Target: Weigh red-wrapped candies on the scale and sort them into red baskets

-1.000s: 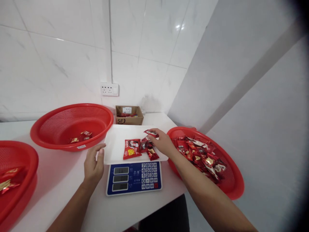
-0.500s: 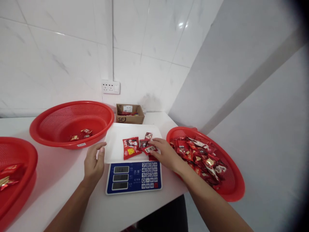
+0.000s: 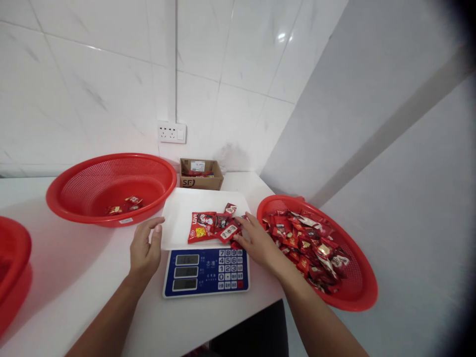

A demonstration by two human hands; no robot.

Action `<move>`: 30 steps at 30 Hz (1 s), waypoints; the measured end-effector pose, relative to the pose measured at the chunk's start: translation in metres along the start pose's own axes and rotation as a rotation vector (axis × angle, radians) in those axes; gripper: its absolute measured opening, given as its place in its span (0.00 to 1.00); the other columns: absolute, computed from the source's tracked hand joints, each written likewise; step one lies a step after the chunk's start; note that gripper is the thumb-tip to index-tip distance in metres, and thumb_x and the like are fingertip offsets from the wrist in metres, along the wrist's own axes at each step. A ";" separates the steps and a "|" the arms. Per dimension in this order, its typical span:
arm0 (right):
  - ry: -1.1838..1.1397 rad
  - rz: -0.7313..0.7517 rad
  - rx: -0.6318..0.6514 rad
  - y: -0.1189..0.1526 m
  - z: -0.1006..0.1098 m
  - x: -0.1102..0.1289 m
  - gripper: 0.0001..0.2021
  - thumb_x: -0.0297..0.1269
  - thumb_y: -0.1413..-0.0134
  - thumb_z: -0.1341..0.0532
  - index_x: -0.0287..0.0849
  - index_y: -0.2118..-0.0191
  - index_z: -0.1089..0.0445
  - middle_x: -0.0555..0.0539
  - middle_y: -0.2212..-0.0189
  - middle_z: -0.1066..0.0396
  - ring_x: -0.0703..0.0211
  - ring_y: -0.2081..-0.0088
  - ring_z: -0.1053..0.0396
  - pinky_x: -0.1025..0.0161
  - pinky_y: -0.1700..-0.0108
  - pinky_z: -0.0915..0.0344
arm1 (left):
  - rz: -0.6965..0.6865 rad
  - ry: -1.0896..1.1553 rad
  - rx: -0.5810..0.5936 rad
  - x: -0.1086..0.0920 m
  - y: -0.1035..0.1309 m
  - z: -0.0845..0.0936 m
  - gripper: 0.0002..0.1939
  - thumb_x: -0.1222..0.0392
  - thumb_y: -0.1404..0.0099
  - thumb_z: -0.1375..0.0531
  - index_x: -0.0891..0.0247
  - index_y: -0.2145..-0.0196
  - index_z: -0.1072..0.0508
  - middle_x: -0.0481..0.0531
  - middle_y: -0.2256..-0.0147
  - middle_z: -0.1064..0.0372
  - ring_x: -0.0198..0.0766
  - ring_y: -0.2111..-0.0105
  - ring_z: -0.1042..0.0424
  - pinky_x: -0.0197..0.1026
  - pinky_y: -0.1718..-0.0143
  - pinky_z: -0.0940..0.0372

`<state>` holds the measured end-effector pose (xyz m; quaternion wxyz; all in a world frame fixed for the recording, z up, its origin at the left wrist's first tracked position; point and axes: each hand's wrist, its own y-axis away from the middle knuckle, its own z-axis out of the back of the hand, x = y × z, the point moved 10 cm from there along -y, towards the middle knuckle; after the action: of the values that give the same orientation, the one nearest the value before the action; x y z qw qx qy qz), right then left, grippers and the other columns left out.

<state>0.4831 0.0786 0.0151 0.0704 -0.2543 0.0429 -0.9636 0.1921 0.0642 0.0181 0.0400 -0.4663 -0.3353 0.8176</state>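
Observation:
A blue digital scale (image 3: 206, 271) with a white weighing tray (image 3: 178, 220) stands on the white counter. Several red snack packets (image 3: 213, 227) lie on the tray. My right hand (image 3: 256, 241) rests at the tray's right front corner, fingers spread, fingertips touching the packets and holding none. My left hand (image 3: 144, 249) rests on the counter by the tray's left edge, fingers apart, thumb near the rim. A red mesh basket (image 3: 357, 285) full of red packets sits just right of my right hand.
A large red basket (image 3: 111, 186) with a few packets sits behind on the left. Another red basket (image 3: 11, 258) shows at the far left edge. A small cardboard box (image 3: 201, 174) stands by the tiled wall under a power socket (image 3: 171, 133).
My right hand has set down the packet that it held over the tray and has drawn back to the tray's right front corner. The left hand has stayed put.

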 end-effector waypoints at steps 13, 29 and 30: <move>-0.052 0.036 -0.022 -0.031 -0.014 0.029 0.27 0.42 0.42 0.46 0.33 0.41 0.43 0.32 0.37 0.57 0.44 0.36 0.63 0.47 0.39 0.60 | -0.037 -0.001 -0.005 0.002 0.000 0.001 0.14 0.55 0.34 0.51 0.63 0.59 0.31 0.55 0.59 0.31 0.42 0.56 0.33 0.44 0.54 0.39; -0.284 0.217 -0.440 0.044 0.026 0.029 0.14 0.37 0.41 0.48 0.45 0.51 0.34 0.43 0.53 0.31 0.56 0.51 0.35 0.55 0.49 0.39 | -0.034 0.004 -0.005 0.000 0.000 0.002 0.14 0.55 0.34 0.52 0.63 0.60 0.31 0.55 0.60 0.31 0.42 0.57 0.33 0.43 0.54 0.39; -0.284 0.229 -0.470 0.060 0.024 0.025 0.12 0.35 0.41 0.48 0.45 0.53 0.34 0.43 0.56 0.30 0.55 0.53 0.34 0.55 0.51 0.37 | -0.034 0.005 -0.004 -0.001 0.000 0.002 0.14 0.55 0.34 0.52 0.63 0.60 0.31 0.55 0.60 0.31 0.42 0.57 0.33 0.43 0.54 0.38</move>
<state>0.4808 0.0149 0.0408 0.1231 -0.3894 0.2831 -0.8678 0.1913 0.0630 0.0190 0.0537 -0.4628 -0.3445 0.8150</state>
